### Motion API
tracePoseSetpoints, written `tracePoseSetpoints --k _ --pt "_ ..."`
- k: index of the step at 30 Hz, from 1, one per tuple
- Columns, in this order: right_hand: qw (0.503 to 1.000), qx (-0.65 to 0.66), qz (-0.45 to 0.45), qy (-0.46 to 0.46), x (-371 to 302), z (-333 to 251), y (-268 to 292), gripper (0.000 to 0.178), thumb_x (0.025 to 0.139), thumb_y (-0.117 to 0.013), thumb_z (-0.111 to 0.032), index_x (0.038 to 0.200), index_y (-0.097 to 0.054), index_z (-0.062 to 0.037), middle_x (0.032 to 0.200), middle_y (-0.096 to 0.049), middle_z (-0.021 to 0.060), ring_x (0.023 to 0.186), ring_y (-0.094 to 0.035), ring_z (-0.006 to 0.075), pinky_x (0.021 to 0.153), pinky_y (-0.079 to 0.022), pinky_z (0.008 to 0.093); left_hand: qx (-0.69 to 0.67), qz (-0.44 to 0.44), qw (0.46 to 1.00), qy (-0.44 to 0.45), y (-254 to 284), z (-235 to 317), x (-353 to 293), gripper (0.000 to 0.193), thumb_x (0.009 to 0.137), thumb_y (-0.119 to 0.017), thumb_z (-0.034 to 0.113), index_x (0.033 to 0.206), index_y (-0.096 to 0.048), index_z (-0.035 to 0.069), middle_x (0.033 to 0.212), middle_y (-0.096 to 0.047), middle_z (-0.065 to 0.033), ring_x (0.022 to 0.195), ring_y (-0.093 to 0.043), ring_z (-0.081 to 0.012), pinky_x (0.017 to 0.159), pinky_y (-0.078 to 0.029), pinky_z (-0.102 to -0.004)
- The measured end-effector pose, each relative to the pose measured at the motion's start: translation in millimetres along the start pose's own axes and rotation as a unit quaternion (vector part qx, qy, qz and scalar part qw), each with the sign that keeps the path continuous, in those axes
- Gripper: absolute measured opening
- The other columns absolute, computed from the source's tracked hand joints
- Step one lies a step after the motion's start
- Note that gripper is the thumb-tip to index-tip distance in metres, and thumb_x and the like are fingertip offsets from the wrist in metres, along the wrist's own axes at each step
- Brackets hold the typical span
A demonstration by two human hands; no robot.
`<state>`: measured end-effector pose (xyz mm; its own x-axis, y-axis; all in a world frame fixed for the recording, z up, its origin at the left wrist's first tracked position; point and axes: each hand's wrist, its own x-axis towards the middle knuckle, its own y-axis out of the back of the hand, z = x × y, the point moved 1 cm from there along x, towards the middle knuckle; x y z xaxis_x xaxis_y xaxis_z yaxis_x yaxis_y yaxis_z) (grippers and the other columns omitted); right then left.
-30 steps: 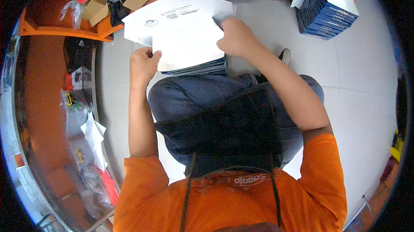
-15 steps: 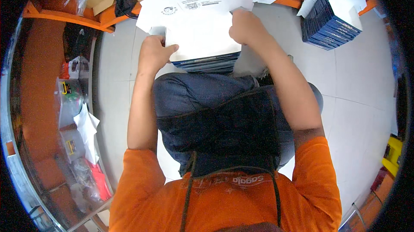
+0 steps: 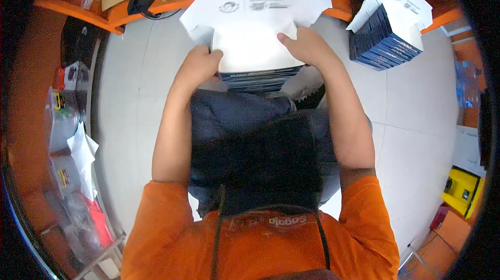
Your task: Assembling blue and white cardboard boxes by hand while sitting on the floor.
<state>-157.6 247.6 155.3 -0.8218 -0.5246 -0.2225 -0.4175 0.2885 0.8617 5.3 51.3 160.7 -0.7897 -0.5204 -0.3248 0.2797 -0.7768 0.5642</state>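
Since the earlier frame, your right hand (image 3: 311, 51) is shifting, its thumb now stretching over the white sheet (image 3: 255, 51). Pale floor tiles (image 3: 130, 97) are spreading around you, orange shelving (image 3: 78, 13) bordering them. A second stack (image 3: 385, 45) is standing well apart at right. Before your legs (image 3: 239, 108), the sheet is topping a blue-edged stack (image 3: 263, 81). Both hands are closing narrowly on its opposite edges, your left hand (image 3: 198, 66) holding the left.

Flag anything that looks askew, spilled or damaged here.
Only the white paper at left stands out: it looks creased and slants crookedly against the clear plastic packages. No spill shows around the near white-topped stack.
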Motion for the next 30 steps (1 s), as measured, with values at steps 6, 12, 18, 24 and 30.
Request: tracePoseSetpoints --k 6,12,18,24,30 --pt "0.994 -0.083 0.063 0.039 5.8 7.9 -10.7 0.033 0.084 -0.064 -0.022 0.101 -0.061 0.0071 0.102 -0.066 0.0285 0.099 -0.064 0.0430 0.088 -0.050 0.0473 -0.061 -0.033 0.997 -0.027 -3.2 4.7 11.0 0.038 0.082 -0.052 0.017 0.087 -0.062 -0.020 0.072 -0.066 -0.0231 0.062 -0.068 -0.0289 0.056 -0.056 -0.0363" --pt "0.992 -0.086 0.083 0.031 -3.9 1.5 -15.2 0.023 0.080 -0.058 -0.006 0.099 -0.062 0.0066 0.099 -0.066 0.0292 0.095 -0.066 0.0420 0.085 -0.053 0.0468 0.025 -0.010 0.998 -0.054 -3.0 1.7 6.3 0.037 0.081 -0.052 0.014 0.085 -0.062 -0.021 0.073 -0.067 -0.0245 0.062 -0.069 -0.0291 0.055 -0.056 -0.0371" --pt "0.986 -0.096 0.082 0.104 -2.4 14.4 -4.2 0.035 0.090 -0.061 -0.027 0.104 -0.062 0.0054 0.097 -0.067 0.0270 0.087 -0.069 0.0384 0.078 -0.056 0.0438 -0.016 -0.029 0.996 -0.087 0.0 -18.0 19.4 0.036 0.081 -0.052 0.016 0.084 -0.063 -0.018 0.070 -0.066 -0.0255 0.063 -0.069 -0.0298 0.058 -0.054 -0.0398" --pt "0.911 0.358 -0.194 -0.059 15.2 91.2 71.0 0.043 0.096 -0.056 -0.040 0.104 -0.062 0.0023 0.089 -0.068 0.0148 0.073 -0.070 0.0215 0.065 -0.057 0.0320 0.024 0.016 0.998 -0.054 2.9 -3.1 -9.0 0.048 0.088 -0.059 0.034 0.093 -0.067 -0.013 0.075 -0.069 -0.0231 0.071 -0.070 -0.0306 0.071 -0.053 -0.0397" --pt "0.936 0.295 0.054 -0.184 118.1 161.4 25.1 0.032 0.090 -0.063 -0.030 0.097 -0.067 0.0005 0.076 -0.069 0.0159 0.073 -0.071 0.0290 0.062 -0.056 0.0387 -0.042 0.075 0.994 -0.061 -20.2 -9.7 5.0 0.050 0.089 -0.062 0.040 0.099 -0.068 -0.008 0.075 -0.069 -0.0189 0.069 -0.069 -0.0262 0.067 -0.052 -0.0357"
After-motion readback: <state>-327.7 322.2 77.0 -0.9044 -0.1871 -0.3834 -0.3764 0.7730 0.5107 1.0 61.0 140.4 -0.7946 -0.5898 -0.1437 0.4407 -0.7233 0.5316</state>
